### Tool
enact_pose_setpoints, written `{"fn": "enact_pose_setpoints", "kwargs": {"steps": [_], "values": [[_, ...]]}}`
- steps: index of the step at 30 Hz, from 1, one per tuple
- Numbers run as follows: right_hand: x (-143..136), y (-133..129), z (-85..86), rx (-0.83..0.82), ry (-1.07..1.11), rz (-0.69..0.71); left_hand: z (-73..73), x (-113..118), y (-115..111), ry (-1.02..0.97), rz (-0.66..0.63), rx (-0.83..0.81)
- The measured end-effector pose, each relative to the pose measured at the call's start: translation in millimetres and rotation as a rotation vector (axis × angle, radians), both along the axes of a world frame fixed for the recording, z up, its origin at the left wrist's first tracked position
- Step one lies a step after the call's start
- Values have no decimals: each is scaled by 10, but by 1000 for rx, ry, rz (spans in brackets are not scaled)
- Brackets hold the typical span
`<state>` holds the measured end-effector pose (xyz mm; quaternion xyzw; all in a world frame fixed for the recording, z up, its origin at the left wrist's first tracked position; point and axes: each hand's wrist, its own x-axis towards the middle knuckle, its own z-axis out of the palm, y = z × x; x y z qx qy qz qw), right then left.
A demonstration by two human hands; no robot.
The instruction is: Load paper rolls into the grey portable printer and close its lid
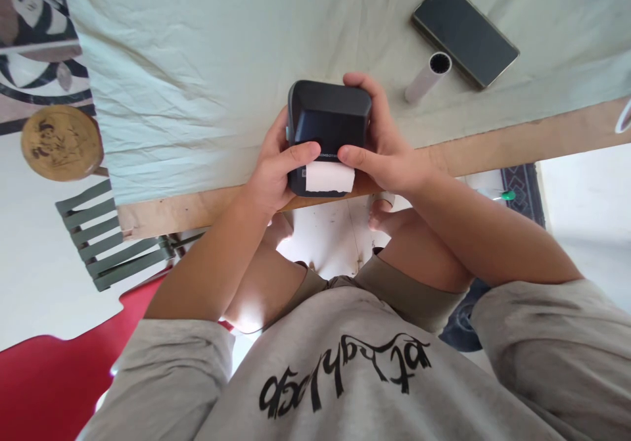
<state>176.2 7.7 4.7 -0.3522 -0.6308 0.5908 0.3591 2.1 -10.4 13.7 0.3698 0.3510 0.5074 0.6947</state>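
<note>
A: What did the hands have hold of?

B: Both were closed around one black label printer (pixel 328 122). The left hand (pixel 280 165) cupped its left side, thumb laid across the front. The right hand (pixel 382 145) had its side, with a finger hooked over the far corner and the thumb reaching in toward the other one. The two thumb tips were near each other but apart.

A: And the white piece below them?

B: A paper strip (pixel 330 178), sticking out of the printer's front just under the thumbs. Some lettering showed above it, partly covered.

A: Where was the printer?

B: Over the near edge of the table, in front of the person's lap. Whether its underside touched the cloth could not be told.

A: What lay around it?

B: A pale green tablecloth (pixel 197 66), wrinkled, with the table's bare wooden edge (pixel 497 129) showing along the near side. To the right were a pale tube (pixel 424 85), its dark end turned upward, and just beyond it a dark smartphone (pixel 466 33), lying at a slant.

A: Farther out?

B: A green slatted seat (pixel 111 234) and a red chair (pixel 59 375) stood at the left, near a round wooden disc (pixel 62 142) with a dark drawing. The person wore a grey T-shirt (pixel 345 388) with black lettering.
</note>
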Motion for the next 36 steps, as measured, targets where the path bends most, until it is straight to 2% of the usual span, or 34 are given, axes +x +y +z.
{"fn": "enact_pose_setpoints", "kwargs": {"steps": [6,10,14,17,21,25,27,29,32,36], "values": [[10,8,-3,12,-32,-33,9,52,34,-77,39,-99],[40,-8,-7,82,-89,-130,-99,45,89,-94,89,-213],[115,-6,13,178,-193,-216,-174,40,120,-79,183,-195],[157,3,41,250,-214,-157,-145,52,113,-67,178,-173],[187,2,58,261,-187,-47,-94,40,106,-31,142,-204],[216,1,65,272,-185,-22,-77,8,127,-80,66,-266],[214,11,81,369,-210,-112,-60,3,134,-147,-10,-253],[193,36,111,508,-219,-283,-38,3,131,-206,-85,-209],[152,103,173,601,-122,-505,-20,3,113,-191,-96,-135],[155,193,238,629,-48,-542,-13,2,92,-125,-57,-124]]}}
